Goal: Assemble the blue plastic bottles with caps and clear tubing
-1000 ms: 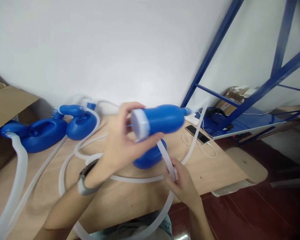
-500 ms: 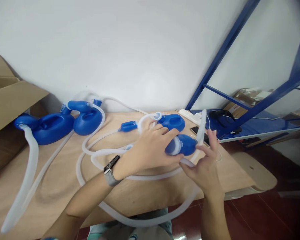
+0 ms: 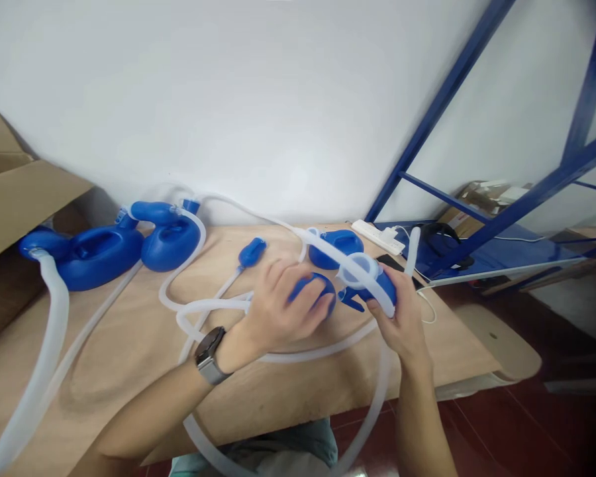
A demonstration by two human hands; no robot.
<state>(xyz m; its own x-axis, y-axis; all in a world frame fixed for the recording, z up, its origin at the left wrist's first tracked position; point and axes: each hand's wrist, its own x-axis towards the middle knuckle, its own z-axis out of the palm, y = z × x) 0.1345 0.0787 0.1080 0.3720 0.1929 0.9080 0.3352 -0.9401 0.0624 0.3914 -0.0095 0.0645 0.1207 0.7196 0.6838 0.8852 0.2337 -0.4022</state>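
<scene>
the left hand (image 3: 284,315) curls its fingers over a blue bottle (image 3: 322,285) mid-table; i cannot tell whether they grip it. just right of it, the right hand (image 3: 404,308) has its fingers closed around a blue cup (image 3: 388,283), a pale hose (image 3: 375,291) crossing its front. a blue jug (image 3: 346,244) lies on the far side.

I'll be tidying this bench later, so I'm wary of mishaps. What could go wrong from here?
The translucent white plastic tubing hangs in a loop past the front edge of the pale wooden table, by the person's lap, and might snag on clothing.

The flat black phone lies just beyond the right hand, which grips a blue plastic piece; it could get knocked.

Lengths of tubing cross near the left hand and may tangle.
</scene>
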